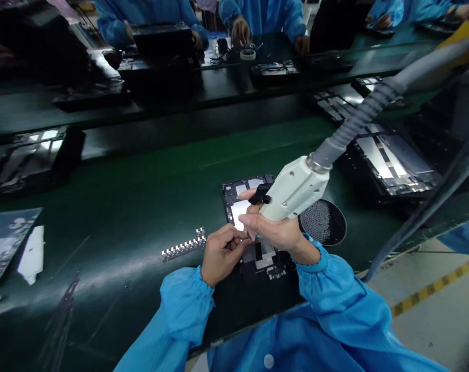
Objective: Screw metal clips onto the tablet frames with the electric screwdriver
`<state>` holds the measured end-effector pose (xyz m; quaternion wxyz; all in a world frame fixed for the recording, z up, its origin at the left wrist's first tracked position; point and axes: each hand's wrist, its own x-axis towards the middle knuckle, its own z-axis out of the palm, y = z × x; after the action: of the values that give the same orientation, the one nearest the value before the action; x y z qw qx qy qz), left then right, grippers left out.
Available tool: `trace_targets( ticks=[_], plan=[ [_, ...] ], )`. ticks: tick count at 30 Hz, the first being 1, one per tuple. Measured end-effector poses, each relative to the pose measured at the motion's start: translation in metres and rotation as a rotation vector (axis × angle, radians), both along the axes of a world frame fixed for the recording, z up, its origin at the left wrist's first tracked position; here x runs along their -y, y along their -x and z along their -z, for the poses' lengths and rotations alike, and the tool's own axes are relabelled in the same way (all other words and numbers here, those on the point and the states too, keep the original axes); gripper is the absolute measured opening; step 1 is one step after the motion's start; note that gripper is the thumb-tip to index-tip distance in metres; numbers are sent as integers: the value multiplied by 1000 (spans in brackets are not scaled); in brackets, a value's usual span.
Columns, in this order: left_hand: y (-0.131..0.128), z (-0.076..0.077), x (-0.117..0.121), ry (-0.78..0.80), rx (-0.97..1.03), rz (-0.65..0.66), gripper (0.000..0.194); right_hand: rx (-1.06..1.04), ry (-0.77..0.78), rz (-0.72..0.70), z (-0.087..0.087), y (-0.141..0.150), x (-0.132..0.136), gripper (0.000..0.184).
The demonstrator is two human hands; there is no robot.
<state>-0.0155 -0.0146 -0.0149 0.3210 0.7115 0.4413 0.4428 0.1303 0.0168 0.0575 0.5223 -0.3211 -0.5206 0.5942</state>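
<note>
Right hand fingers clamped on screwdriver, left hand fingers pinched together beside it, over device frame

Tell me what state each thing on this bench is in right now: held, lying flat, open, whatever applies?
Right hand: closed around the power screwdriver's grip.
Power screwdriver: held, tip pointing down at the device frame.
Left hand: fingers curled, pinching near the tip.
Device frame: lying flat, opened, insides showing.
Screw tray: flat beside the frame, untouched.
Small strip: lying loose on the green belt.
</note>
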Motion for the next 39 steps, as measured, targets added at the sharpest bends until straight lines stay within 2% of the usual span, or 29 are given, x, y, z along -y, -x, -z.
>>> trace_targets(
  ticks=[14, 17, 20, 25, 29, 36, 39],
  plan=[
    [0, 0, 2, -12, 4, -53, 15, 98, 4, -2, 1, 6, 2, 25],
    [6, 2, 9, -13, -27, -79, 23, 79, -29, 63, -3, 13, -8, 26],
    [14, 8, 18, -98, -144, -45, 22, 71, -77, 108, -6, 29, -30, 25],
    [17, 14, 21, -219, -278, 7, 22, 113, -83, 97, 4, 54, -60, 21],
    [16, 14, 19, -233, -304, 15, 24, 140, -79, 109, 14, 58, -62, 23],
    [16, 15, 21, -205, -311, 15, 25, 143, -95, 105, 18, 58, -62, 25],
    [15, 14, 18, -163, -205, -85, 22, 134, -101, 108, 17, 59, -61, 25]
  ],
)
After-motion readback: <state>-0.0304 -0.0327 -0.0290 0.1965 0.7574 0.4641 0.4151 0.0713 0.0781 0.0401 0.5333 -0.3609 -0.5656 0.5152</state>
